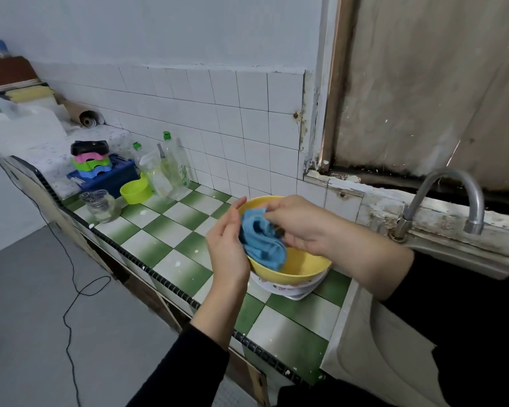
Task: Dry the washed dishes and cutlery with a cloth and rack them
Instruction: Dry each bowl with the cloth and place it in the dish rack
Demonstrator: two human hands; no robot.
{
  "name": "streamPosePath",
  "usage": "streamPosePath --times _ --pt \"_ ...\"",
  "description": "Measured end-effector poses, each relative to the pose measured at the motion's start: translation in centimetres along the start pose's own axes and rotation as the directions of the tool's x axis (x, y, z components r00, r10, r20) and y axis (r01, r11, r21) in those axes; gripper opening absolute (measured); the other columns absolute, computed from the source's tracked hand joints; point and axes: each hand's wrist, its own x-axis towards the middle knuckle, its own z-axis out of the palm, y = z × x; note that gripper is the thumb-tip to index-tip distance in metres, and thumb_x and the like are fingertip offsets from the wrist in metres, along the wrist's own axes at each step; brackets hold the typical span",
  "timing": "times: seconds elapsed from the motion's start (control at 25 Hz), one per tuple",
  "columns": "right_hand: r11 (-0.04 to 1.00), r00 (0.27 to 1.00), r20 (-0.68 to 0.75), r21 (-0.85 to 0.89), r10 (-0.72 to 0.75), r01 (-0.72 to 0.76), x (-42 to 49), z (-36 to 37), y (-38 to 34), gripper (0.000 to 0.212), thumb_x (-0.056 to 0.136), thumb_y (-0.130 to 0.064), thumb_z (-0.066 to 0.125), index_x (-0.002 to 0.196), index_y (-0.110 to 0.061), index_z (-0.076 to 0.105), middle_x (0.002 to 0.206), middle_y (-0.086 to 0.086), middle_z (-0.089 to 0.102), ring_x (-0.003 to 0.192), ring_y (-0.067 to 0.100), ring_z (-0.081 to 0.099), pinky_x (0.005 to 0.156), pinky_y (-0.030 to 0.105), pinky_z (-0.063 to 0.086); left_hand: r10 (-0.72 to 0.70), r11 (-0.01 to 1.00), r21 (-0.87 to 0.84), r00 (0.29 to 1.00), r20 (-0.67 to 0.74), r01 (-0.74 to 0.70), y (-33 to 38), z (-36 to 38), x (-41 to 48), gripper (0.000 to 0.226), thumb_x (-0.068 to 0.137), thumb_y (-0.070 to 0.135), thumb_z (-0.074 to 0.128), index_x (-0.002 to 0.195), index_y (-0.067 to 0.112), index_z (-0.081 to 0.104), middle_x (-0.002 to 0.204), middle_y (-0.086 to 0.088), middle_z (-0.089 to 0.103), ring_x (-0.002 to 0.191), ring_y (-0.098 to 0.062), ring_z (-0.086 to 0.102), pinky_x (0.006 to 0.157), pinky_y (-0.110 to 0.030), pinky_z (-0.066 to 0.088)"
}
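Presently my right hand [294,224] clutches the cloth [262,242] inside the yellow bowl [306,267]; left hand [227,248] flat against its side. White dish [288,287] beneath; tap [453,174] right, bottles [174,168] left.

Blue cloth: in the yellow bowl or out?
In. The blue cloth lies bunched inside the yellow bowl, gripped by the right hand; the left hand rests against its side.

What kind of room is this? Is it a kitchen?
Most likely a home kitchen: a tap stands by a sink, dish soap bottles sit on a tiled counter, and a right hand presses a blue cloth into a yellow bowl.
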Motion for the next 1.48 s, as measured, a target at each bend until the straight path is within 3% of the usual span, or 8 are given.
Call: streamPosePath --times 0.12,0.4,0.64,0.84,0.96,1.08,1.32,1.48 --pt "0.971 0.934 -0.349 0.183 -0.080 0.151 0.9 0.8 1.1 0.015 0.090 -0.005 0.065 0.093 -0.020 0.062 0.098 0.008 0.068 0.088 0.022 0.067 0.070 0.032 0.058 0.046 0.997 -0.056 0.999 -0.026 -0.047 0.0 0.2 -0.3 0.026 0.101 0.006 0.040 0.112 0.011 0.064 0.110 -0.014 0.068 0.090 -0.012 0.068 0.075 -0.019 0.054" --pt "0.940 0.920 -0.196 -0.050 -0.339 0.336 0.3 1.0 1.2 0.028 0.083 -0.002 0.072 0.091 -0.026 0.064 0.100 0.004 0.068 0.088 0.016 0.065 0.066 0.022 0.053 0.058 0.997 -0.048 0.998 0.038 -0.056 0.9 0.3 1.3 0.027 0.100 0.004 0.039 0.111 0.006 0.064 0.108 -0.021 0.066 0.094 -0.024 0.064 0.084 -0.030 0.054" --pt "0.884 0.799 0.581 -0.279 -0.156 0.375 -0.8 -3.0 -0.3 0.033 0.082 0.002 0.071 0.106 -0.019 0.067 0.104 0.000 0.068 0.096 0.008 0.064 0.090 0.023 0.050 0.021 0.995 0.097 0.997 0.076 -0.029 2.7 -0.7 2.7 0.027 0.098 0.007 0.044 0.111 0.005 0.068 0.092 0.005 0.069 0.078 0.003 0.065 0.069 -0.006 0.048" --pt "0.115 0.901 0.399 -0.900 -0.173 0.421 0.2 -5.4 -2.6 0.033 0.081 -0.017 0.071 0.109 -0.034 0.070 0.094 -0.009 0.065 0.081 0.004 0.056 0.076 0.022 0.046 -0.132 0.980 0.162 0.988 0.084 0.118 2.4 -0.2 3.3 0.031 0.100 0.021 0.042 0.101 0.020 0.074 0.104 -0.005 0.072 0.095 -0.021 0.067 0.065 -0.027 0.051" --pt "0.344 0.870 0.332 -0.821 -0.363 0.457 1.2 -3.9 -1.7 0.034 0.080 -0.016 0.074 0.109 -0.033 0.070 0.100 -0.009 0.067 0.091 0.008 0.059 0.080 0.019 0.044 -0.207 0.972 0.129 0.975 0.086 0.195 2.0 0.6 3.6 0.032 0.101 0.025 0.041 0.098 0.021 0.072 0.106 -0.013 0.072 0.098 -0.031 0.069 0.067 -0.031 0.053" --pt "0.563 0.841 0.494 -0.640 -0.219 0.523 0.5 -3.1 -1.6 0.035 0.080 -0.009 0.074 0.103 -0.034 0.069 0.104 -0.006 0.071 0.095 0.013 0.064 0.090 0.027 0.050 -0.256 0.960 0.127 0.966 0.030 0.251 1.9 0.3 4.1 0.033 0.100 0.029 0.043 0.096 0.021 0.074 0.106 -0.013 0.072 0.100 -0.034 0.068 0.080 -0.040 0.056" --pt "0.237 0.909 0.391 -0.878 -0.145 0.416 1.0 -6.0 -3.3 0.030 0.081 -0.020 0.075 0.107 -0.035 0.072 0.089 -0.016 0.066 0.075 -0.004 0.057 0.066 0.010 0.042 -0.258 0.962 0.119 0.962 0.088 0.246 1.5 0.6 3.8 0.034 0.101 0.027 0.041 0.096 0.021 0.073 0.102 -0.009 0.073 0.094 -0.028 0.068 0.072 -0.032 0.053" --pt "0.606 0.890 0.421 -0.666 -0.178 0.436 0.9 -3.8 -1.8 0.033 0.076 -0.018 0.081 0.101 -0.035 0.070 0.104 -0.008 0.071 0.093 0.007 0.065 0.088 0.024 0.052 -0.190 0.978 0.111 0.976 0.103 0.178 1.0 0.8 3.8 0.032 0.099 0.019 0.043 0.097 0.017 0.075 0.107 -0.015 0.072 0.104 -0.033 0.067 0.095 -0.048 0.051"
